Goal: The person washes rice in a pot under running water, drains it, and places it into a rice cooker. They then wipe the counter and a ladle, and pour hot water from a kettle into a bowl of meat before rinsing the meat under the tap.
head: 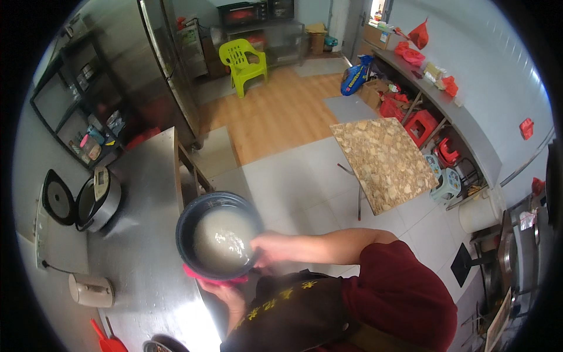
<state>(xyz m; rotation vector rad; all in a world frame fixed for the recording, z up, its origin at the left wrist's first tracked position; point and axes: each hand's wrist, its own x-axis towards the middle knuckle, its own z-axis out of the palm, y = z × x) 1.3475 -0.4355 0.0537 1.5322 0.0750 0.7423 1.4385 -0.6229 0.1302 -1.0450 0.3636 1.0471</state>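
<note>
A dark inner pot of a rice cooker (187,237) is held up at the edge of the steel worktop. Cloudy water with pale grains (215,242), probably rice, fills part of it. My right hand (270,248) grips the pot's rim on the right side. Underneath, my left hand (224,292) supports the pot, with a pink cloth (193,273) between hand and pot; its fingers are mostly hidden. On the worktop to the left stands the rice cooker body (107,200), its lid (59,198) raised.
The steel worktop (145,246) runs along my left. On it are a beige kettle (90,290), a red dustpan-like scoop (107,339) and a partly cut-off bowl (158,345). A stone-patterned folding table (382,163) stands to the right; a green plastic chair (244,66) is farther off.
</note>
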